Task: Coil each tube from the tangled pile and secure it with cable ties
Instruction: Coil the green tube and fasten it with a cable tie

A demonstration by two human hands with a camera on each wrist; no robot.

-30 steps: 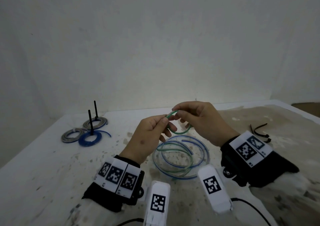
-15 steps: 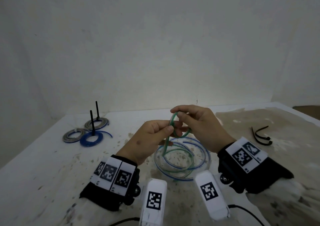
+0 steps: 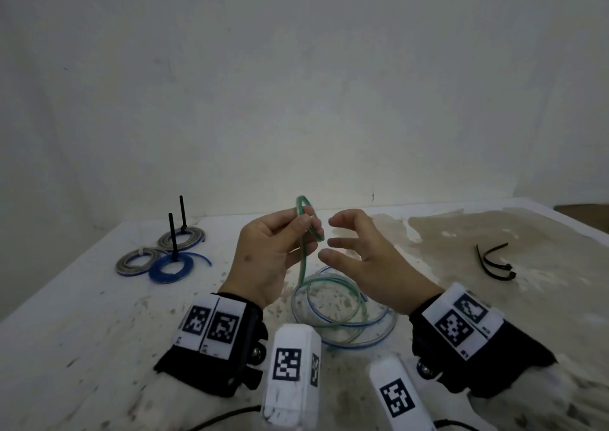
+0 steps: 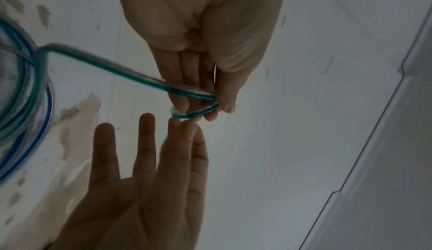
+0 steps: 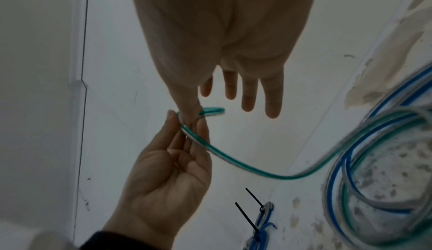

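Observation:
My left hand (image 3: 306,224) pinches a small loop of the green-striped clear tube (image 3: 302,265) between thumb and fingers, held above the table. The tube's strand hangs down into the tangled pile (image 3: 346,328) of green- and blue-striped tubes lying between my wrists. My right hand (image 3: 333,239) hovers just right of the loop, fingers spread and holding nothing. The left wrist view shows the pinched loop (image 4: 198,106) with the right hand's fingers (image 4: 145,143) straight below it. In the right wrist view the green tube (image 5: 233,159) runs from the left hand (image 5: 184,124) to the pile.
Three coiled tubes (image 3: 171,265) lie at the far left, two with black ties (image 3: 172,232) standing upright. Loose black cable ties (image 3: 494,264) lie at the right on the stained table (image 3: 82,331). A white wall rises behind.
My right hand has let go of the green loop and opened, drawing slightly right. The left hand has lifted the loop higher and keeps it alone.

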